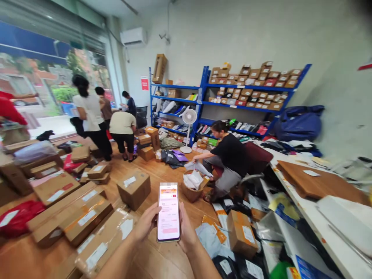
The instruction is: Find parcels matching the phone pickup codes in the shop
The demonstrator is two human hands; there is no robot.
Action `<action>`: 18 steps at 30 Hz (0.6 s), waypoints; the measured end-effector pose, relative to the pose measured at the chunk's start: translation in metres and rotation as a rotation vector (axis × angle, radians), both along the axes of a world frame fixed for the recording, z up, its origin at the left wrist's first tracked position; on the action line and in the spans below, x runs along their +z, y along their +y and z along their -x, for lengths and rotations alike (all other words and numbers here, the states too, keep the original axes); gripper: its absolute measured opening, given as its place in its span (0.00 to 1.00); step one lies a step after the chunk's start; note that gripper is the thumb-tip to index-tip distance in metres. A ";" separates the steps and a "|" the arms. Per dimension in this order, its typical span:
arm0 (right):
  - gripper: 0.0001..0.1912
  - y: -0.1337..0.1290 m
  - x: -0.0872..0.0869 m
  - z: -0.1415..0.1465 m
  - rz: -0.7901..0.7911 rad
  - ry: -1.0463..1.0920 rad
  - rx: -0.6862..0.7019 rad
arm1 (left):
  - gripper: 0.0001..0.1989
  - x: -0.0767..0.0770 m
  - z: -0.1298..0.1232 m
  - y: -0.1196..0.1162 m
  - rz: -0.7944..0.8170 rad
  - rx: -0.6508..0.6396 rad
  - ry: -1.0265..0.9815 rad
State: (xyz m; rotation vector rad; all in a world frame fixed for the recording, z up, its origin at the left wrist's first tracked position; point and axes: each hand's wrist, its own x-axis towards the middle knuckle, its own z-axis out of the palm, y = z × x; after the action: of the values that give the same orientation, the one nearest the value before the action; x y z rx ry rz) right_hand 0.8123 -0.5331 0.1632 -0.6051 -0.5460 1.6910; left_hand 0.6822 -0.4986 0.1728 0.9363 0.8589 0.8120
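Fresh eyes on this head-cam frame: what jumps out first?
The lit phone, held upright between the left hand and the right hand at lower center. Next, the blue shelving along the back wall, its upper tiers lined with small boxes. Then the cartons spread over the floor at left.

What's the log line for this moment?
left hand: holding phone; right hand: holding phone; screen: lit; ahead-left: carton on floor; person: beside basket
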 end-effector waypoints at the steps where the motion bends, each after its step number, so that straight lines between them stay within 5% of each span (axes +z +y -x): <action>1: 0.32 -0.003 0.002 0.018 0.013 0.004 0.027 | 0.26 0.004 0.018 -0.008 0.006 0.025 0.000; 5: 0.32 -0.016 0.011 0.085 0.031 0.027 0.137 | 0.33 0.019 0.081 -0.040 -0.038 0.159 0.038; 10: 0.30 -0.031 0.017 0.142 0.043 0.019 0.251 | 0.22 0.020 0.139 -0.066 0.022 0.327 0.040; 18: 0.33 -0.042 0.024 0.175 0.024 -0.069 0.307 | 0.29 0.026 0.176 -0.093 -0.041 0.360 0.022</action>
State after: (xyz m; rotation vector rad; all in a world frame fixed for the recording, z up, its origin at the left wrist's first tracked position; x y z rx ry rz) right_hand 0.6370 -0.5747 0.1873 -0.6224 -0.6958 1.9728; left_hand 0.5058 -0.5914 0.1991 0.8378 1.0497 1.1328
